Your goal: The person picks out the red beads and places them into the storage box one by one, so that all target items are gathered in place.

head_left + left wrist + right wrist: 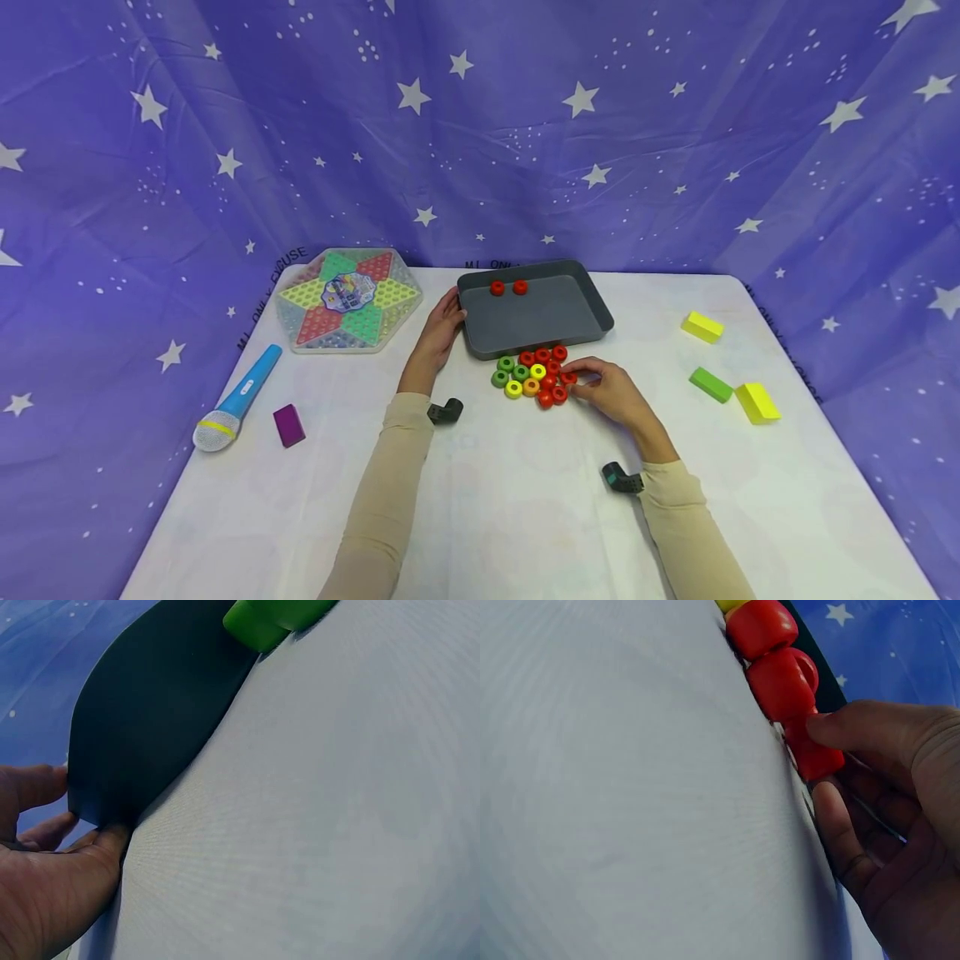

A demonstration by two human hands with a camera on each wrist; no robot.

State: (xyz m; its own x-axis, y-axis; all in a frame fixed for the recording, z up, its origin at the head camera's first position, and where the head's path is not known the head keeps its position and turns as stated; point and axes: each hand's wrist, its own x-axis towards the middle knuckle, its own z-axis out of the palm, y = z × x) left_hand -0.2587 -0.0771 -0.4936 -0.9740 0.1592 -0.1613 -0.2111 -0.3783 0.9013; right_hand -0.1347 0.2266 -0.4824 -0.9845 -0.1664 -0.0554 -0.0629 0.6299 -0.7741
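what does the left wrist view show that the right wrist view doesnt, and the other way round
Only the left wrist view shows the left hand, holding the edge of the dark grey rectangular tray, and glossy green rounded beads.

Only the right wrist view shows the right hand, pinching one of the glossy red rounded beads, and part of a yellow bead.

Both show the tray, the white table surface and the blue-purple patterned curtain.

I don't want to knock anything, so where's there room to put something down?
The table is bare between the left sleeve and right sleeve, in front of the beads, and between the tray and the far yellow block. The tray's right half is free too. It's crowded beside the right hand, where the beads bunch.
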